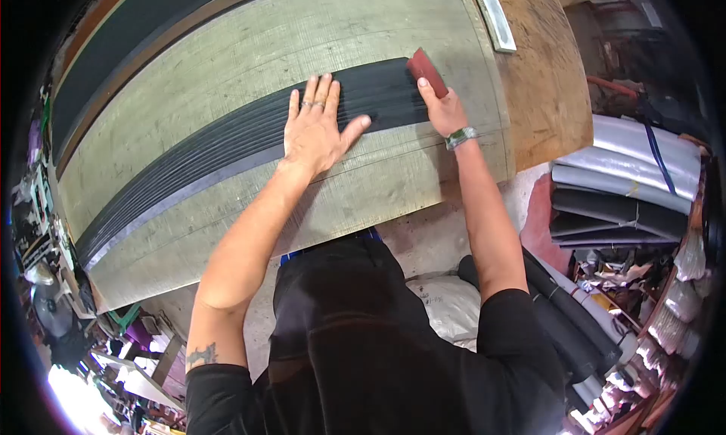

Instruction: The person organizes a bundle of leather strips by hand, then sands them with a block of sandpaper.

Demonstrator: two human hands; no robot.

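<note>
Long black strips (249,125) of flexible sheet material lie layered across a worn greenish work surface (249,45), their edges stepped like a fan. My left hand (316,128) rests flat on them near the middle, fingers spread, with a ring on one finger. At the strips' right end, my right hand (446,110) grips a dark red, flat, roughly rectangular piece (427,70), the thumb lying along it. What this piece is cannot be made out, and its lower part is hidden in my palm.
A grey-white rectangular block (495,21) lies on the brown board (548,79) at the right. Beyond the far side runs a dark sheet (144,38). Silver rolls (635,159) and black folded sheets (620,214) are stacked at right. Dark rolls (571,321) lean below them. Clutter fills the left.
</note>
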